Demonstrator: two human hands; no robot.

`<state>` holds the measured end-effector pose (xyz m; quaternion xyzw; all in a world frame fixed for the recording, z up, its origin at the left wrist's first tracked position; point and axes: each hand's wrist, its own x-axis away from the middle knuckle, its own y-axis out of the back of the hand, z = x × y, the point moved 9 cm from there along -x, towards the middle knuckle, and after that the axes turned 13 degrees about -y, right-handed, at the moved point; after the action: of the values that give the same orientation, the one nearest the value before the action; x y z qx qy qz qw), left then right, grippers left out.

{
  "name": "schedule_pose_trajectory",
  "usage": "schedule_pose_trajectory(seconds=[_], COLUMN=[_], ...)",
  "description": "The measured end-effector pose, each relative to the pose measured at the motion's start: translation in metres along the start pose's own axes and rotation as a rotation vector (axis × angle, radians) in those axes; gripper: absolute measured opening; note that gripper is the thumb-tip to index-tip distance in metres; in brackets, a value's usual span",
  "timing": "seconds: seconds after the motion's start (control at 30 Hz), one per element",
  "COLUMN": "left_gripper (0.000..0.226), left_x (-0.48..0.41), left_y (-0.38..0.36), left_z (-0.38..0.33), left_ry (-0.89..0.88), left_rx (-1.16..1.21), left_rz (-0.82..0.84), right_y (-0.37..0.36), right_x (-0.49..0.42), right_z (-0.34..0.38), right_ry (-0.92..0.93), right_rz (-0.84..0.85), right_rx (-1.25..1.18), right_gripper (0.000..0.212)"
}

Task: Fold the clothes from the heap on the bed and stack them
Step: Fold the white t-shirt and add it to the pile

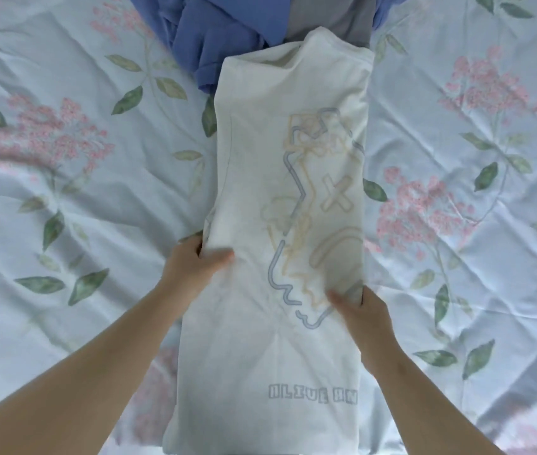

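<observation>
A white T-shirt, folded lengthwise into a long narrow strip, lies down the middle of the bed, running from the near edge towards the far edge. Its top face carries a pale line graphic in grey and yellow, and a row of grey block letters near the near end.

The left hand holds the strip's left edge about halfway along. Its grip is closed on the cloth, with the thumb lying on top and the fingers tucked under the edge. The right hand holds the right edge a little nearer the person, gripping the same way, with its thumb on top of the fabric and the fingers under the edge. Both forearms are bare.

The far end of the shirt lies over the heap at the far edge of the bed, where a blue garment lies crumpled to the left and a grey garment sits just beside it to the right. The bed is covered by a creased pale sheet printed with pink blossoms and green leaves.
</observation>
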<state>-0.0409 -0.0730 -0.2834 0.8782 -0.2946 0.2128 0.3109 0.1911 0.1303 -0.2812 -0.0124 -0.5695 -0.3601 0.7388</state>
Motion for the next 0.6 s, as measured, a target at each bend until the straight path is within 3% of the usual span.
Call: schedule_pose_trajectory(seconds=[0.17, 0.33, 0.4, 0.47, 0.6], left_gripper=[0.022, 0.053, 0.055, 0.058, 0.043], left_x=[0.074, 0.142, 0.162, 0.173, 0.191], left_y=[-0.01, -0.026, -0.027, -0.025, -0.026], left_z=[0.056, 0.095, 0.102, 0.106, 0.117], left_ry=[0.102, 0.178, 0.175, 0.149, 0.139], left_rx=[0.152, 0.29, 0.293, 0.318, 0.456], left_rz=[-0.002, 0.091, 0.136, 0.158, 0.178], right_y=[0.006, 0.004, 0.001, 0.003, 0.015], right_x=[0.027, 0.053, 0.064, 0.071, 0.074], right_z=[-0.08, -0.137, -0.149, -0.154, -0.169], right_ry=[-0.082, -0.071, -0.021, 0.021, -0.029], right_rz=[0.087, 0.196, 0.252, 0.307, 0.295], right_rx=[-0.038, -0.032, 0.004, -0.06, -0.214], right_gripper=[0.012, 0.012, 0.006, 0.012, 0.018])
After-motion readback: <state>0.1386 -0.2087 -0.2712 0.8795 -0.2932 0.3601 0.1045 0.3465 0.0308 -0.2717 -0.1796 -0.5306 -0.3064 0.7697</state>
